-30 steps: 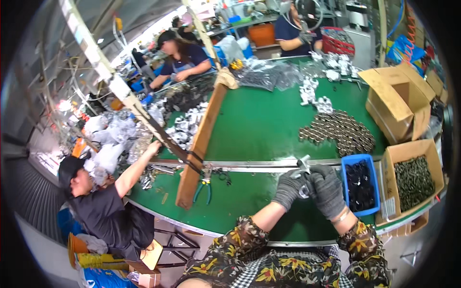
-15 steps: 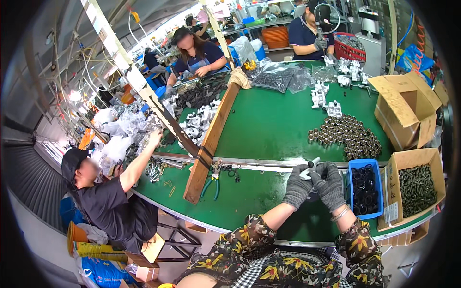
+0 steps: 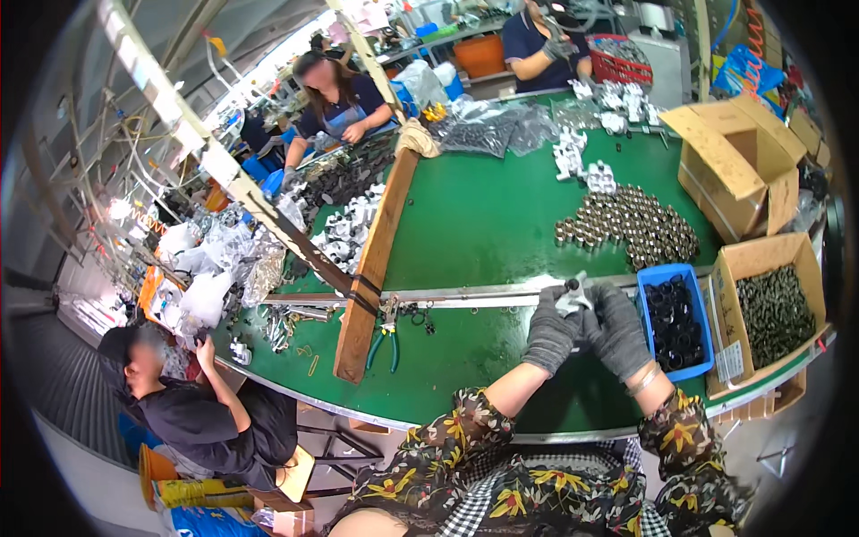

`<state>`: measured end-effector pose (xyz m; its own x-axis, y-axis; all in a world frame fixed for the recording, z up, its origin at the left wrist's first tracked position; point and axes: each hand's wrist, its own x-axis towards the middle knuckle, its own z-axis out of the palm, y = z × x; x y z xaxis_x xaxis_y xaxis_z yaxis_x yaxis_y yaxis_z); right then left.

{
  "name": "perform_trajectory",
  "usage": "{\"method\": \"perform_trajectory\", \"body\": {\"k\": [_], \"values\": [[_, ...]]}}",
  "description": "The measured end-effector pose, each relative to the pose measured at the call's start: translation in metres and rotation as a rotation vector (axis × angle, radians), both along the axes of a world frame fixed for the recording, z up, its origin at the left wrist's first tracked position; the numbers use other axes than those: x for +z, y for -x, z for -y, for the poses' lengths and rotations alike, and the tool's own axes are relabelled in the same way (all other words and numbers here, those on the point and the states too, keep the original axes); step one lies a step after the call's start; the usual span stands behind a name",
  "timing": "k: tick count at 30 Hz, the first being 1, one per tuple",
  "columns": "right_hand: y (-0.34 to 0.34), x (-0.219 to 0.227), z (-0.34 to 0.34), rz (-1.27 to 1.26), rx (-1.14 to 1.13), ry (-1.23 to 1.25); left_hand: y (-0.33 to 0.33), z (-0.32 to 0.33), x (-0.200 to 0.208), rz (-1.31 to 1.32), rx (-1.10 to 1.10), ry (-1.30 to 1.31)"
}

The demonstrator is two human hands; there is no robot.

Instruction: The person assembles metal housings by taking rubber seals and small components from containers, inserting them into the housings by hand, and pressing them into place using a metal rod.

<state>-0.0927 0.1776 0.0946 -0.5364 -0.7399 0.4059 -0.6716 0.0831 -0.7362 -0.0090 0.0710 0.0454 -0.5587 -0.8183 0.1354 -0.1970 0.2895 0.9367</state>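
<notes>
In grey knitted gloves, both my hands work close together above the near strip of the green table [image 3: 465, 349]. My left hand [image 3: 550, 333] is closed around a pale silvery metal fitting [image 3: 573, 298] with branching arms. A small dark round piece shows at the fitting's upper end. My right hand [image 3: 619, 336] is closed against the fitting's right side, its fingertips meeting those of the left. The gloves hide the fitting's lower part. A blue bin [image 3: 642, 295] of black rings stands just right of my right hand.
A carton [image 3: 711, 304] of small dark metal parts adjoins the bin, with an open carton [image 3: 716, 170] behind. Metal sleeves [image 3: 626, 224] cluster beyond a metal rail [image 3: 501, 294]. A wooden beam [image 3: 380, 242] and green-handled pliers [image 3: 385, 345] lie left. Co-workers sit left [image 3: 192, 421] and across the table.
The fitting has turned in my hands, its branching end now upward. The left co-worker's outstretched arm has drawn back; the one at the back right has raised a hand. The whole view has shifted slightly.
</notes>
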Motion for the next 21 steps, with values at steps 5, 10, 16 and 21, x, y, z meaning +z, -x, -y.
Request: {"method": "perform_trajectory", "body": {"k": [5,10,16,21], "values": [[0.008,-0.029,0.000,0.767,0.067,0.179,-0.006,-0.002,0.014,-0.091,-0.337,0.221],[0.005,-0.037,0.004,0.562,0.027,0.086,-0.016,-0.018,0.034,-0.081,-0.311,0.049],[-0.015,-0.025,0.003,0.532,0.076,0.470,-0.022,-0.026,0.034,-0.189,-0.246,0.273],[-0.001,-0.058,0.028,0.768,0.124,0.325,-0.022,-0.030,0.027,-0.152,-0.268,0.101]]}}
